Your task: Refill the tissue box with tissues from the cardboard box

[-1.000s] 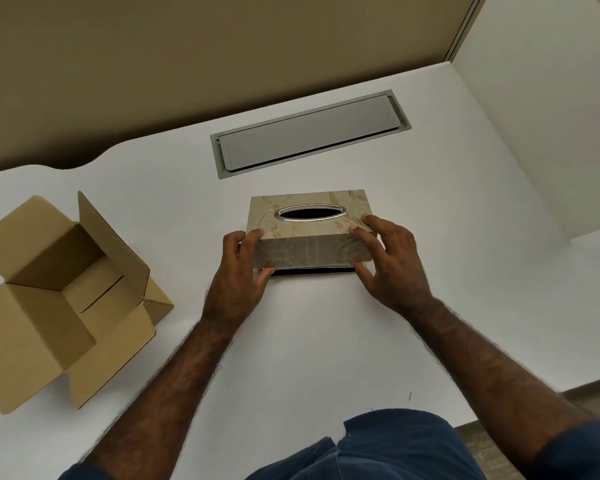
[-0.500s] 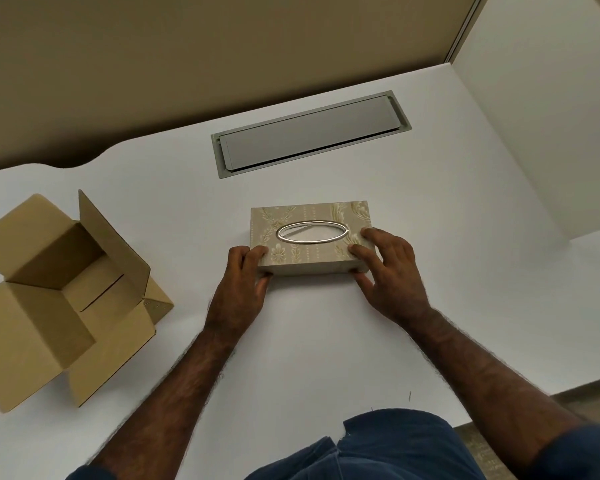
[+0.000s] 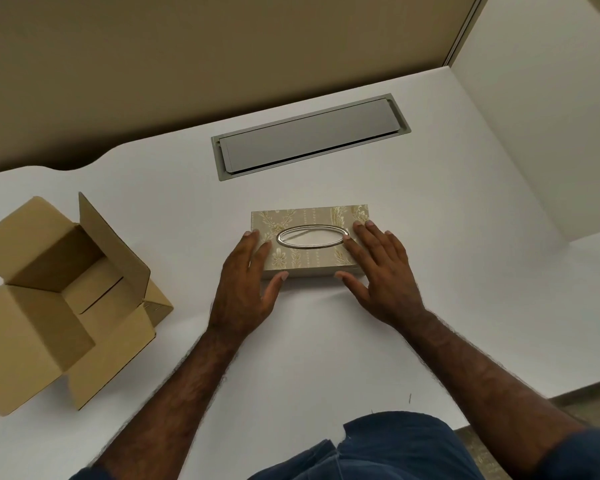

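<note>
The beige floral tissue box (image 3: 307,259) lies flat on the white table (image 3: 326,348), its metal-rimmed oval slot (image 3: 309,236) facing up with white showing inside. My left hand (image 3: 243,289) rests on the box's left end, fingers on the top edge and thumb against the front side. My right hand (image 3: 378,275) holds the right end the same way, fingers spread over the top corner. The open cardboard box (image 3: 66,296) stands at the left of the table with its flaps out; no tissues show inside it.
A grey cable hatch (image 3: 309,136) is set into the table behind the tissue box. A beige partition runs along the back and a white panel (image 3: 551,133) closes the right side. The table's near edge is at my lap.
The tissue box cover was tilted up at the front with a dark gap under it; it has come down flat on the table. My fingers have slid further onto its top.
</note>
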Available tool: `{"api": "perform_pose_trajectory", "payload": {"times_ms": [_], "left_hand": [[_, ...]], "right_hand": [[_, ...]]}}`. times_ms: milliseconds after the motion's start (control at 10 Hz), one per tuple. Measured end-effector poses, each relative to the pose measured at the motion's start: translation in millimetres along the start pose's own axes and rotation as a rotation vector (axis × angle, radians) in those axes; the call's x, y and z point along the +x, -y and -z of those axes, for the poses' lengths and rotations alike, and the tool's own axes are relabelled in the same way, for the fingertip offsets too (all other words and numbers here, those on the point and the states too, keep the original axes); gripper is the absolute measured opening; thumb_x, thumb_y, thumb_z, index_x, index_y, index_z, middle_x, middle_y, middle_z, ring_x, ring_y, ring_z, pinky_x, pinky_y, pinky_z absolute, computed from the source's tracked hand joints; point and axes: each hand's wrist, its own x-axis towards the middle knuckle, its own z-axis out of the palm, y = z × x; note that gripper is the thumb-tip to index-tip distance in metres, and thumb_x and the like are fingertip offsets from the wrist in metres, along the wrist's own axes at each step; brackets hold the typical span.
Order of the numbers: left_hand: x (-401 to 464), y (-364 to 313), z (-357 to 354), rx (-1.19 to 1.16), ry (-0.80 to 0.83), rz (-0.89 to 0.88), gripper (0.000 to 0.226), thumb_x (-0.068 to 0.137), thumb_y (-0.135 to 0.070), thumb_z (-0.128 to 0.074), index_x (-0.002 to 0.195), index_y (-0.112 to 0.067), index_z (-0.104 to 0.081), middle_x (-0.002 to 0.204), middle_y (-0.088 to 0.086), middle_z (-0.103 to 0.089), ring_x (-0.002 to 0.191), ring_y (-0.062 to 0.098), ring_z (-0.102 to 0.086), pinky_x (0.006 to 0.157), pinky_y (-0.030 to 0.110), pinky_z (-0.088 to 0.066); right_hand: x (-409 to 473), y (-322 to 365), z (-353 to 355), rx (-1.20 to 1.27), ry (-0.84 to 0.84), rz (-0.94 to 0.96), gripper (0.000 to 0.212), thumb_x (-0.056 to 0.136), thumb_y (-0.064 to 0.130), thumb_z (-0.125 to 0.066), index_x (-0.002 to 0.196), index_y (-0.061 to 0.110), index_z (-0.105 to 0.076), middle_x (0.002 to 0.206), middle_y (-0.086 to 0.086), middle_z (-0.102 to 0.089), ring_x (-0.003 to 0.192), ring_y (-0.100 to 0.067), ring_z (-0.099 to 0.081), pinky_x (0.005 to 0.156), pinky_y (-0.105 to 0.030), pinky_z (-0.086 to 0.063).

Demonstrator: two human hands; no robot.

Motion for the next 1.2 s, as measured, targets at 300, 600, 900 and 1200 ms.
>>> {"api": "perform_pose_trajectory", "payload": {"times_ms": [300, 600, 900, 1200], "left_hand": [[27.7, -0.5, -4.9, 0.012, 0.034, 0.007, 0.061, 0.103, -0.041, -0.059, 0.149, -0.001, -0.053, 0.164, 0.019, -0.044, 0.157, 0.034, -0.032, 0.126, 0.048, -0.033], [46.0, 9.7, -5.0, 0.002, 0.075, 0.037, 0.058, 0.105, -0.034, -0.057, 0.152, -0.001, -0.05, 0.166, 0.019, -0.041, 0.159, 0.034, -0.028, 0.126, 0.052, -0.033], [64.3, 15.5, 2.1, -0.019, 0.125, 0.079, 0.057, 0.105, -0.031, -0.06, 0.154, -0.004, -0.048, 0.167, 0.015, -0.039, 0.159, 0.034, -0.027, 0.128, 0.05, -0.029], [66.9, 2.9, 11.9, 0.014, 0.216, 0.141, 0.068, 0.107, -0.045, -0.051, 0.16, -0.006, -0.037, 0.172, 0.015, -0.027, 0.162, 0.03, -0.016, 0.132, 0.043, -0.015]], "right_hand": [[32.7, -1.7, 5.0, 0.027, 0.066, -0.038, 0.06, 0.112, 0.042, -0.053, 0.164, 0.014, -0.046, 0.178, -0.008, -0.033, 0.168, -0.029, -0.024, 0.132, -0.056, -0.028], [55.8, -1.1, -1.7, 0.081, 0.132, -0.101, 0.06, 0.112, 0.041, -0.054, 0.165, 0.015, -0.044, 0.179, -0.007, -0.031, 0.168, -0.028, -0.02, 0.13, -0.057, -0.031], [75.3, -5.2, -3.7, 0.123, 0.169, -0.119, 0.06, 0.111, 0.034, -0.06, 0.165, 0.014, -0.044, 0.178, -0.007, -0.031, 0.168, -0.03, -0.02, 0.13, -0.057, -0.032], [82.0, 3.5, 10.5, 0.017, 0.283, -0.133, 0.068, 0.11, 0.055, -0.041, 0.169, 0.02, -0.037, 0.182, -0.001, -0.022, 0.17, -0.021, -0.01, 0.136, -0.055, -0.011]]}}
